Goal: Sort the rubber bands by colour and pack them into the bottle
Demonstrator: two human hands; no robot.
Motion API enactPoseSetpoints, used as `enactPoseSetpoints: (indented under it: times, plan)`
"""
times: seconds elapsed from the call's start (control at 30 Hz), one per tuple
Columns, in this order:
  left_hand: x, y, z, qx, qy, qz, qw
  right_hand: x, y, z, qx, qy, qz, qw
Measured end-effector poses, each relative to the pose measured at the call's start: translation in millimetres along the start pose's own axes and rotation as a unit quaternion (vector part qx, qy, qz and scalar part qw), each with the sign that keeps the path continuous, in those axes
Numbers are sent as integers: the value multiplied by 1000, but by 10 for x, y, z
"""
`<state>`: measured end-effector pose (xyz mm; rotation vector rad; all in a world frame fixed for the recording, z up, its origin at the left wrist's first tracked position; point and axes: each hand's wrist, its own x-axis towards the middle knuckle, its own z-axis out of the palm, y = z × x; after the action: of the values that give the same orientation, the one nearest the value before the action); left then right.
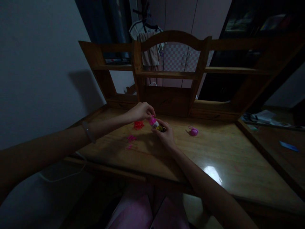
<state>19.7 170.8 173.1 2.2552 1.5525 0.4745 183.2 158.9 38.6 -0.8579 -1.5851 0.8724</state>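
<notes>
My right hand (pixel 166 135) is wrapped round a small bottle (pixel 156 124), pink at its upper end, with a whitish band and yellow and dark parts lower down. The bottle is held tilted above the desk, its pink end toward my left hand (pixel 142 112). My left fingers are pinched together right at that pink end; what lies between them is too small to tell. Beneath the left hand is a heap of thin red bands (pixel 138 125). Nearer me lie a few loose pink bands (pixel 131 138). To the right is a round purple cap with a loop (pixel 193 131).
The wooden desk (pixel 190 159) carries a shelf unit (pixel 166 74) along its back. A wall (pixel 47 63) stands at the left, with a white cable (pixel 64 179) below. Papers (pixel 264 117) and a light blue strip (pixel 288 146) lie on a surface at the right. The room is dim.
</notes>
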Motion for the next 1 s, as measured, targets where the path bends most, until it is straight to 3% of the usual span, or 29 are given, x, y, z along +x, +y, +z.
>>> enactPoseSetpoints:
  times: [0.2,0.27,0.43,0.63,0.77,1.0]
  plan:
    - [251,-106,-109,-76,-133,19,988,47,73,-35,-20,15,21,999]
    - [289,-133,-165,-90,-146,18,985,54,105,-29,-12,13,22,1000]
    - [313,-91,-171,-58,-93,-22,994,68,138,0,38,5,51,998]
    - [329,174,-125,50,1,-41,998,85,116,12,166,32,113,979]
    - [376,274,-135,74,9,-11,997,99,109,-5,190,49,129,972]
    - [444,200,-107,110,3,30,993,99,95,-15,190,57,131,971]
